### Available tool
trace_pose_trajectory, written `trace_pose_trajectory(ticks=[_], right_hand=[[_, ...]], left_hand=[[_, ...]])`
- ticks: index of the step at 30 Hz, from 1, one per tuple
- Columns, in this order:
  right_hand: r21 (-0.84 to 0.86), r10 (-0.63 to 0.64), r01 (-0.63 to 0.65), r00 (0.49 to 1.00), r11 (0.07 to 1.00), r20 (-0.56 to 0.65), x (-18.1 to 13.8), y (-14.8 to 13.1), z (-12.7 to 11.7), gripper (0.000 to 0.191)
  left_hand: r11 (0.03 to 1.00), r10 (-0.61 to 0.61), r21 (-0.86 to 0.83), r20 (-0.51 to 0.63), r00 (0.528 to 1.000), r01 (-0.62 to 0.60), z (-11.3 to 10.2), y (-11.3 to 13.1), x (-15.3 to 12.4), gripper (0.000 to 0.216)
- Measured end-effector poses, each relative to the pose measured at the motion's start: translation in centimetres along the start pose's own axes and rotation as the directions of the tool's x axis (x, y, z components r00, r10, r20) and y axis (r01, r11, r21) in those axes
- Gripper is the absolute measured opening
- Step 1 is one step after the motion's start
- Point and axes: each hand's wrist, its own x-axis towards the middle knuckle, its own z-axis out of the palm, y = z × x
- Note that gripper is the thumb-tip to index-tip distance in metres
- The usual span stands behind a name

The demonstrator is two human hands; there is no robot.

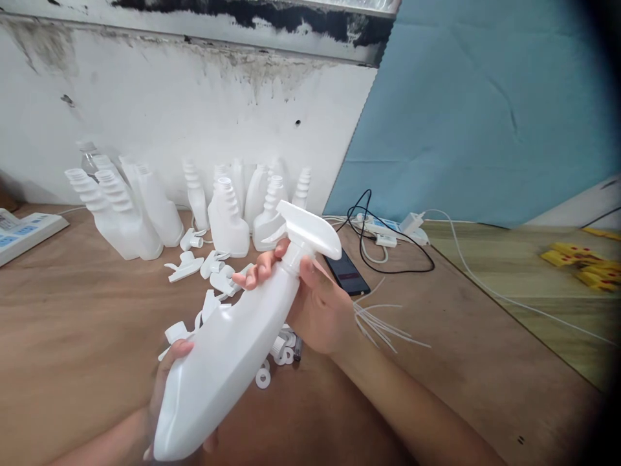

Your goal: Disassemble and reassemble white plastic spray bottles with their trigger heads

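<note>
I hold a white plastic spray bottle (223, 356) tilted over the wooden table (72, 323). My left hand (167, 375) is wrapped round the bottle's lower body, mostly hidden behind it. My right hand (310, 301) grips the bottle's neck just below the white trigger sprayer head (310, 234), fingers curled round it. The sprayer head sits on top of the neck. Loose white trigger heads (194, 265) lie on the table just beyond the bottle, and small white rings and caps (279, 356) lie under it.
Several empty white bottles (145, 213) stand in a row against the stained white wall. A dark phone (347, 273), a power strip with cables (388, 230) and thin white dip tubes (383, 323) lie to the right. Yellow parts (582, 262) sit far right; a white device (24, 233) far left.
</note>
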Motion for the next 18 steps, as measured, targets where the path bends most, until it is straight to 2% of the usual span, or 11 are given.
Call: trace_pose_trajectory(ticks=[5, 8, 10, 12, 14, 16, 18], right_hand=[[0.024, 0.003, -0.002, 1.000, 1.000, -0.028, 0.1, 0.7, -0.2, 0.036], [0.032, -0.030, 0.030, 1.000, 0.999, -0.009, 0.1, 0.4, -0.3, 0.030], [0.037, -0.049, 0.050, 0.999, 0.998, -0.020, 0.0, -0.5, -0.2, 0.025], [0.016, -0.032, 0.033, 0.998, 0.999, -0.055, -0.1, -1.6, 0.1, 0.025], [-0.016, 0.006, -0.008, 0.996, 1.000, -0.090, -0.4, -2.7, 0.5, 0.026], [-0.022, 0.053, -0.055, 0.994, 0.998, -0.095, -0.6, -3.1, 0.8, 0.026], [0.004, 0.109, -0.109, 0.993, 0.994, -0.048, -0.8, -2.7, 0.9, 0.026]], left_hand=[[0.997, -0.030, 0.078, 0.036, 0.999, 0.028, 2.0, 0.4, 0.1, 0.047], [0.980, 0.075, 0.183, 0.049, 0.996, -0.083, 2.8, -0.3, 0.0, 0.048], [0.919, 0.188, 0.348, 0.023, 0.982, -0.184, 3.5, -0.9, -0.2, 0.045], [0.771, 0.335, 0.570, 0.020, 0.942, -0.286, 5.0, -1.2, -0.2, 0.048], [0.526, 0.489, 0.755, 0.109, 0.866, -0.392, 7.3, -0.9, 0.0, 0.058], [0.252, 0.593, 0.841, 0.256, 0.763, -0.479, 10.4, 0.1, 0.5, 0.055], [0.093, 0.609, 0.847, 0.367, 0.703, -0.523, 13.8, 1.4, 1.2, 0.051]])
